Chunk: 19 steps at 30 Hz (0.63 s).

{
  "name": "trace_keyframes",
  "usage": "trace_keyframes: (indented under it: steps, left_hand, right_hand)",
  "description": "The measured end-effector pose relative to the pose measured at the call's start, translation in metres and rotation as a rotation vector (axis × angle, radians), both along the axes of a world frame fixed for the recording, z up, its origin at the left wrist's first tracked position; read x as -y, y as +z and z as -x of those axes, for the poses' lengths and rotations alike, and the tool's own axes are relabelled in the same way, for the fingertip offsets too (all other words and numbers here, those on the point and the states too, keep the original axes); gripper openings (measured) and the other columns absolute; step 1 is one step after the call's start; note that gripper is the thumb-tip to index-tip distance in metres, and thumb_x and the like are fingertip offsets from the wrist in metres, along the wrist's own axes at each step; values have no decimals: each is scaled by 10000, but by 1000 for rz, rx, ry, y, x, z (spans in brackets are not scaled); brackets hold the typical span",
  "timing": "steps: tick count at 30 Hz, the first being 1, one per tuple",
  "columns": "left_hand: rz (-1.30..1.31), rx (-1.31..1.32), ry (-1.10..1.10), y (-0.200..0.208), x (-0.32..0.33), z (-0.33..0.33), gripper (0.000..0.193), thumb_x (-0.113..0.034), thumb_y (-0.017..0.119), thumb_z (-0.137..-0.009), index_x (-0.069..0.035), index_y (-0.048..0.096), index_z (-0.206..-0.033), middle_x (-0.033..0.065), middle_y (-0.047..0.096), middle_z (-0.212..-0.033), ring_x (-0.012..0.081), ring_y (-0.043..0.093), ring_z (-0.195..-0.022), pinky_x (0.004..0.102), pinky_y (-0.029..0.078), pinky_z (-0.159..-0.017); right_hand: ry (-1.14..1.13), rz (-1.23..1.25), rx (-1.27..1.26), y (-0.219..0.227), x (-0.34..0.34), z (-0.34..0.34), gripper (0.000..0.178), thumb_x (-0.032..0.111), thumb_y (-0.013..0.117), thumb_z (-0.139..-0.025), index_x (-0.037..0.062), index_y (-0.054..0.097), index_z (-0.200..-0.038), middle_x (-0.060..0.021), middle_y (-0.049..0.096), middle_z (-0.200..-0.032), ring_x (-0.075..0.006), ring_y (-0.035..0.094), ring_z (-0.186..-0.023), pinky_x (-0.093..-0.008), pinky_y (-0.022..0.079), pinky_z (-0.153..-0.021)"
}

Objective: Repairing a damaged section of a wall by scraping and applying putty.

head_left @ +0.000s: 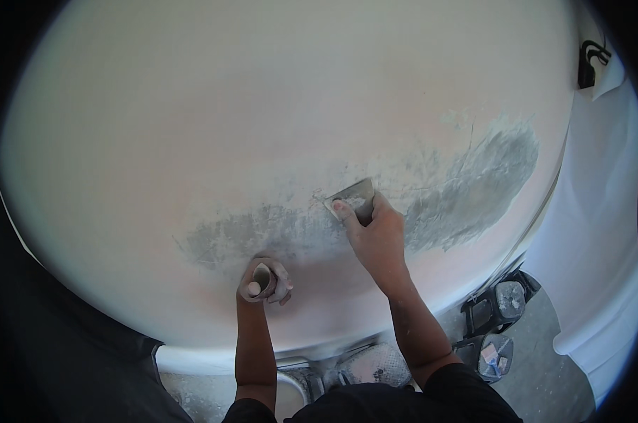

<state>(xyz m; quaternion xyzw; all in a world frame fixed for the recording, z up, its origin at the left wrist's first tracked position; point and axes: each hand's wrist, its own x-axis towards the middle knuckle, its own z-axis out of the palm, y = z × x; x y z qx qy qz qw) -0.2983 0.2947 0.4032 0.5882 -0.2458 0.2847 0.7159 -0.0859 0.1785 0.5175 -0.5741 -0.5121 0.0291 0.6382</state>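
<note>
A large, pale, smoothly curved panel fills most of the view. A streaky grey patch of filler runs across its lower part, darkest at the right. My right hand pinches a flat grey putty spreader, thumb on its near face, with the blade at the panel by the middle of the patch. Lower left, my left hand is curled around a small hollow, tube-like piece, pale and dusty, whose exact kind I cannot tell. Grey dust coats the left fingers.
Below the panel's right edge stand two dark step stools, the nearer one carrying a brush-like tool. White sheeting hangs at the right, and dark cloth lies at the lower left. A black clamp-like object sits at upper right.
</note>
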Motion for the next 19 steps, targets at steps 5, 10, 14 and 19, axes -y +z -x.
trace_keyframes:
  steps: [5,10,14,19]
  left_hand:
    - [12,17,5,0,-2,-4,660,-481,738,-839,133,597,-1038,1,464,-516,108,448,-391,312,447,-422]
    - [-15,11,-2,0,4,-3,661,-492,719,-851,136,600,-1019,-1,455,-508,108,447,-386,305,448,-419]
    - [-31,-10,37,1,-1,-1,668,-507,701,-861,140,603,-997,2,456,-505,108,447,-378,303,451,-408]
    - [-15,8,8,-7,-1,-2,684,-510,723,-839,142,608,-1014,21,490,-508,113,469,-370,301,466,-412]
  right_hand:
    - [-19,14,14,11,-7,6,339,248,777,-845,-44,607,-811,-110,626,-613,-135,583,-548,-300,466,-536]
    - [28,65,-90,13,-1,4,355,256,786,-837,-42,599,-794,-119,628,-610,-152,580,-530,-305,464,-523]
    - [-25,0,13,17,1,9,364,259,787,-837,-37,586,-771,-114,626,-599,-144,560,-494,-299,459,-496]
    - [-18,-48,-19,8,-8,6,366,267,785,-838,-38,589,-786,-119,631,-607,-145,577,-513,-307,473,-504]
